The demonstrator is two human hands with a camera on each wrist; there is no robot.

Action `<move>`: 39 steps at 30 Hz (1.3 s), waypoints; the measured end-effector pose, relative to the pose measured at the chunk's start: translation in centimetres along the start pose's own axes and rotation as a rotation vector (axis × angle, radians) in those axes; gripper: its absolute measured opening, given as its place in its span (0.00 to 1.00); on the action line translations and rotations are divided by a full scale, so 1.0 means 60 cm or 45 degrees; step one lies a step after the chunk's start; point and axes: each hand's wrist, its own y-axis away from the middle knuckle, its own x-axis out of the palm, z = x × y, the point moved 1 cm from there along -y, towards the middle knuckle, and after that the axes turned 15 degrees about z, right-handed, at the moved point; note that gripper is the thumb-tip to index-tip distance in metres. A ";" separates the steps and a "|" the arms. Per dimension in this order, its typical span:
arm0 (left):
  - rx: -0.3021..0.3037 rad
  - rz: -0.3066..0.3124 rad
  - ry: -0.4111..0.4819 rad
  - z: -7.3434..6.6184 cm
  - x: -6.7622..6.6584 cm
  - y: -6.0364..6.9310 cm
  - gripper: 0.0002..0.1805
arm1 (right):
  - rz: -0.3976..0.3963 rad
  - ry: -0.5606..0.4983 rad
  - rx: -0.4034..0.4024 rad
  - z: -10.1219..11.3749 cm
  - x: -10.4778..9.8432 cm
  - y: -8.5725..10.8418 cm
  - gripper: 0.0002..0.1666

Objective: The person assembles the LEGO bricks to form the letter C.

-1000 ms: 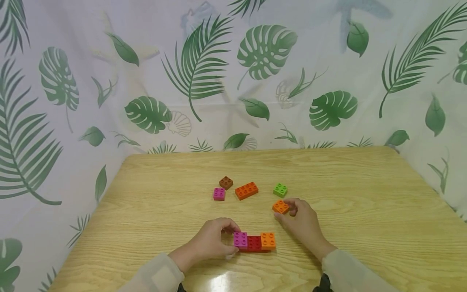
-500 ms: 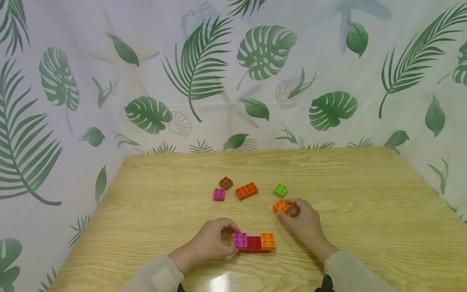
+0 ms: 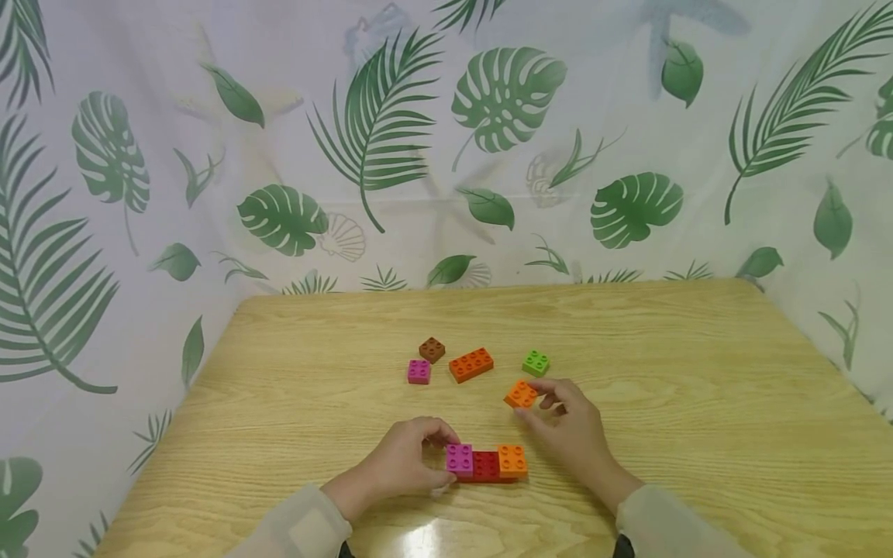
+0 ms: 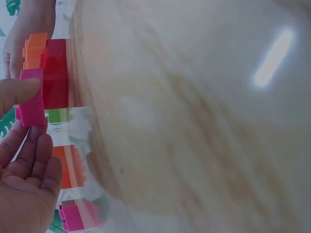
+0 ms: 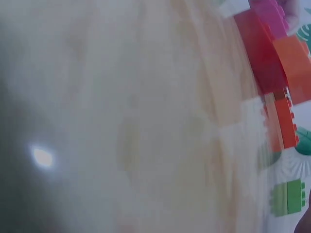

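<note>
Counter (image 3: 711,380): beneath all fingers. Left hand (image 3: 405,459): fingers pinching the magenta brick (image 3: 460,459) atop the red brick (image 3: 486,465). Right hand (image 3: 570,426): fingers grasping the loose orange brick (image 3: 521,394) (best kept level, studs up, while the left fingers steady the red brick). Red brick: beside the left fingers; a second orange brick (image 3: 512,460) tops its end nearer the right fingers. Green brick (image 3: 536,363): just beyond the right fingers.

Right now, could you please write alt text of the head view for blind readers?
A person's right hand pinches an orange brick while the left hand grips a pink brick mounted on a red brick, which carries another orange brick. Farther back on the table lie a brown brick, a second pink brick, a red-orange brick and a green brick.
</note>
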 end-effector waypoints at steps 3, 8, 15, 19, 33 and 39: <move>0.002 -0.003 0.002 0.000 0.000 0.000 0.18 | 0.020 -0.020 -0.072 0.010 0.006 0.002 0.23; 0.012 -0.009 0.001 0.002 0.000 0.000 0.18 | 0.081 -0.060 -0.174 0.024 0.017 0.005 0.25; 0.026 -0.017 -0.026 0.004 0.001 -0.001 0.18 | 0.162 -0.080 -0.314 0.041 0.032 0.009 0.26; 0.028 -0.018 -0.031 0.003 0.001 -0.001 0.18 | 0.237 -0.095 -0.314 0.054 0.037 0.011 0.24; 0.016 -0.017 -0.064 0.001 -0.002 -0.003 0.18 | 0.460 -0.116 -0.289 0.072 0.051 0.012 0.19; 0.008 -0.022 -0.070 0.001 -0.002 -0.003 0.18 | 0.503 -0.074 -0.333 0.077 0.054 0.011 0.20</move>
